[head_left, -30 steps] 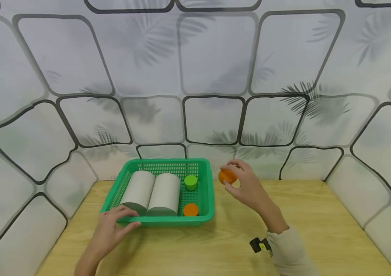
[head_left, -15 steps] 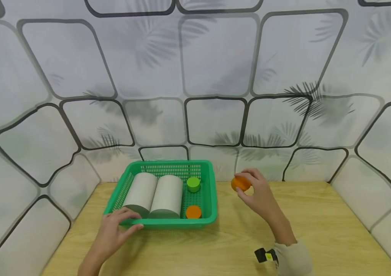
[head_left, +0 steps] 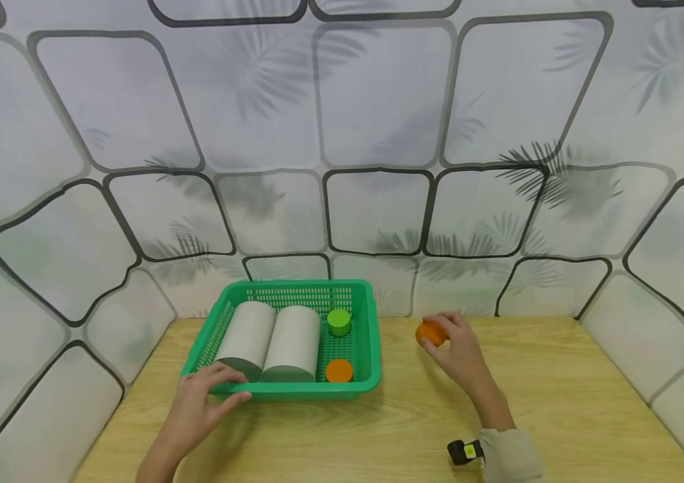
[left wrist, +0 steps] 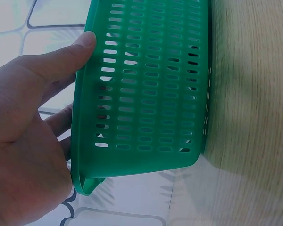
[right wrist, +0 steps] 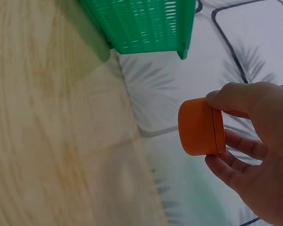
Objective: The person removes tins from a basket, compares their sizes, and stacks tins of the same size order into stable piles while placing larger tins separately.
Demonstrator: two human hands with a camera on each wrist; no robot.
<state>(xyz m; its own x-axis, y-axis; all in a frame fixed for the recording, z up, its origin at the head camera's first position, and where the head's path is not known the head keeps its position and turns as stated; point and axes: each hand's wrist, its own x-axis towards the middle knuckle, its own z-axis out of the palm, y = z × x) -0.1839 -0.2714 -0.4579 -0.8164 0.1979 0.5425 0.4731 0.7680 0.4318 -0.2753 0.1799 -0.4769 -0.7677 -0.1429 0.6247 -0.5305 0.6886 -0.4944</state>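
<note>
My left hand point(head_left: 188, 416) grips the near rim of a green plastic basket point(head_left: 372, 335) at its left corner. In the left wrist view the thumb presses the outside of the slotted wall and the fingers go over the rim. My right hand point(head_left: 463, 352) pinches a small round orange container point(right wrist: 198, 127) between thumb and fingertips. A seam runs around it near one end. It is held above the table, right of the basket. Inside the basket lie two white cylinders point(head_left: 245, 339), side by side, a green round container point(head_left: 338, 323) and another orange round container point(head_left: 338, 371).
The basket stands on a light wooden table point(head_left: 535, 389), near its back edge. Behind and on both sides rises a pale patterned curtain point(head_left: 372, 215). A black strap device point(head_left: 464, 452) sits at the right wrist by the sleeve.
My right hand has moved right, away from the basket, and lower toward the table with the orange container. The left hand keeps its place on the rim.
</note>
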